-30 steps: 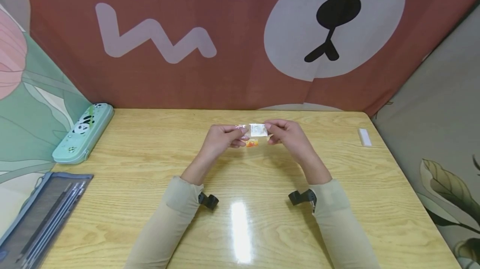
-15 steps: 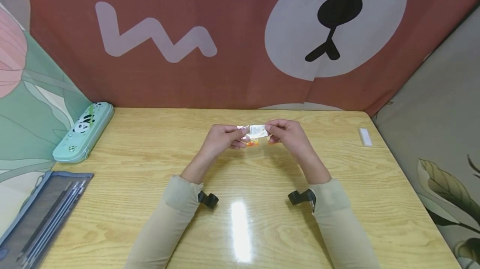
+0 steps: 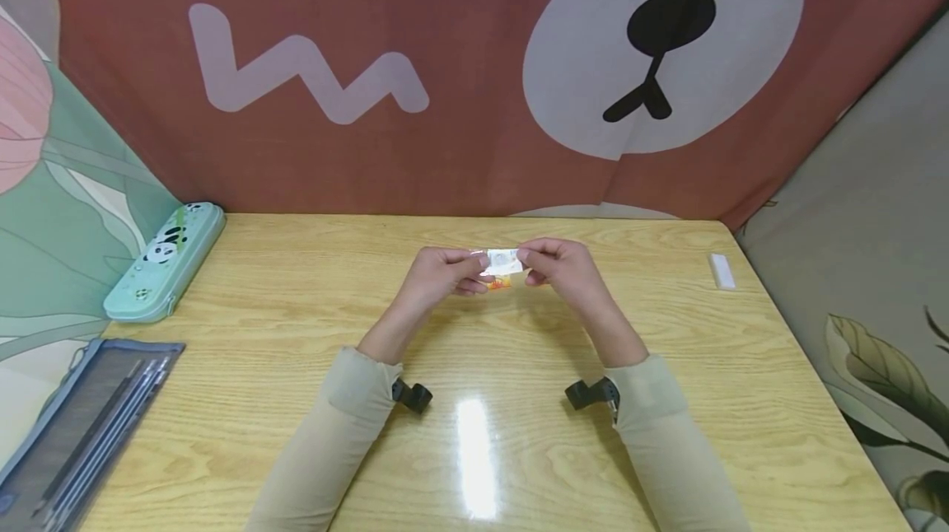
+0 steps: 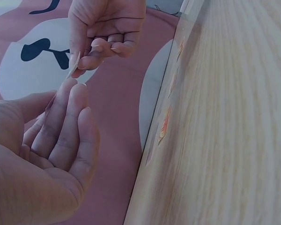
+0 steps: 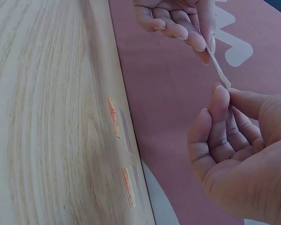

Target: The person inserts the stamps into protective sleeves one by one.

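Between both hands, above the far part of the table, is a thin flat white packet (image 3: 504,261) with faint print. My left hand (image 3: 437,277) pinches its left end between thumb and forefinger; that end looks shiny. The right hand (image 3: 563,267) pinches the right end. Seen edge-on in the right wrist view, the packet (image 5: 218,68) has a jagged end by the right fingertips. Below the hands, on the table, lie small orange-and-red packets (image 3: 499,282), partly hidden by the fingers; the left wrist view shows several of these packets (image 4: 165,124) in a row.
A mint panda pencil case (image 3: 165,264) lies at the back left of the wooden table (image 3: 296,285). In front of it is a mesh zip pouch (image 3: 89,425) holding long thin sticks. A small white block (image 3: 722,272) sits near the right edge. Printed cloth hangs behind.
The right hand has shifted slightly left and the white packet has moved a little left with it, its tilt changing. The left hand stays almost in place, still pinching.
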`<state>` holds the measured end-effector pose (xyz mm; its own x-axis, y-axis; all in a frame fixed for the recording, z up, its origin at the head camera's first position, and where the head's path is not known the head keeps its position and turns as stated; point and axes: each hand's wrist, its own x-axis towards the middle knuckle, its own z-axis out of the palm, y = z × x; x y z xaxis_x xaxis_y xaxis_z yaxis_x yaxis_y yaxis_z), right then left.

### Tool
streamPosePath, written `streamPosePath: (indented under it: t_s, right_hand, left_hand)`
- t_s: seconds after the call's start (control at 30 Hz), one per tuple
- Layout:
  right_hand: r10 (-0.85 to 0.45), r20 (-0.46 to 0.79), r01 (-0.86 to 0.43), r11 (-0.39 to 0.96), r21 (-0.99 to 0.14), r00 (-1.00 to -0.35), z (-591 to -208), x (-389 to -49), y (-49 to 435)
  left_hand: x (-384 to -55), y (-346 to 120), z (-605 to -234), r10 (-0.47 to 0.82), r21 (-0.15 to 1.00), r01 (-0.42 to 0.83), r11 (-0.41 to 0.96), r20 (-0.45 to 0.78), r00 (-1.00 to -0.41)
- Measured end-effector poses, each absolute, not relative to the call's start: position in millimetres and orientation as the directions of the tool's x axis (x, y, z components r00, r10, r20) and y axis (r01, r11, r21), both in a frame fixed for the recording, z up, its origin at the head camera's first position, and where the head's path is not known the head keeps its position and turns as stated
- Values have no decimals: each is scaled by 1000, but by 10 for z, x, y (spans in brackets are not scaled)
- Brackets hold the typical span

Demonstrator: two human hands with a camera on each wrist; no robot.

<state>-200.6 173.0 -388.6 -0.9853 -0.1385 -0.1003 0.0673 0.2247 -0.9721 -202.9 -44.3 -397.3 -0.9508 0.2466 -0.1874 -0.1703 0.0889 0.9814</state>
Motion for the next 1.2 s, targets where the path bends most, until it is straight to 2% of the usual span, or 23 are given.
streamPosePath:
  t_s: [0.4,0.73,1.2]
  right_hand:
    - [-156,-102,64,231,-971,-983,-3905,-2027,1758]
    - [-118,-95,69,212,-975,-988,-3902,-2013,1724]
    - [-176,-111,75,198,-977,-978,-3933,-2003,1694]
  left_hand:
    - [-2033,-450,-3974,239,981,-170,89,-187,-953]
    - [-2025,-441,-3962,227,982,-174,78,-188,-956]
    - [-2024,-437,-3961,222,982,-175,74,-188,-957]
